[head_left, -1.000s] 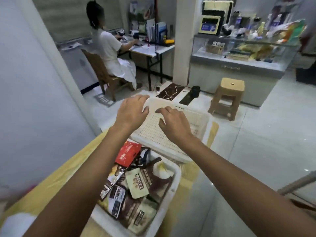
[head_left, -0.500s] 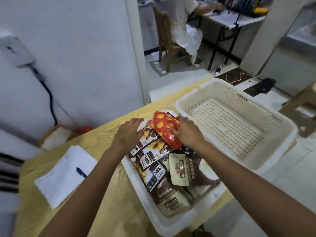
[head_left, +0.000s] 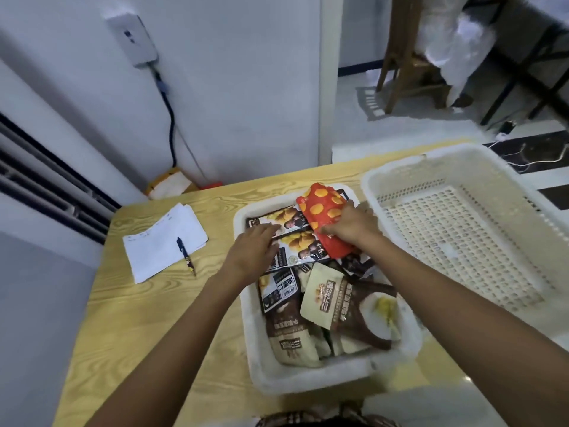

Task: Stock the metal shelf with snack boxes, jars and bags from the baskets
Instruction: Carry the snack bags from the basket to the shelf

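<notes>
Fingers (head_left: 336, 225) of the right hand (head_left: 354, 228) are curled round the near edge of a red plastic snack bag with orange dots (head_left: 323, 211), gripping it. The bag is tilted on top of the pile at the far end of a white plastic basket (head_left: 246, 306). The left hand (head_left: 254, 251) lies flat, fingers nearly straight, resting on a black-and-white flat snack bag with yellow nut pictures (head_left: 291, 218) just left of the red one and gripping nothing. Brown-and-cream snack pouches (head_left: 348, 306) fill the near half of the same basket. The basket sits on a yellow wood-grain table (head_left: 147, 318). A second white perforated plastic basket (head_left: 462, 241) stands just beside it on the right. White paper sheets (head_left: 160, 241) lie left on the table with a dark pen (head_left: 186, 255) on them. On the wall are a white box (head_left: 132, 38) and a black cable (head_left: 171, 118). A wooden chair (head_left: 403, 57) stands far right.
</notes>
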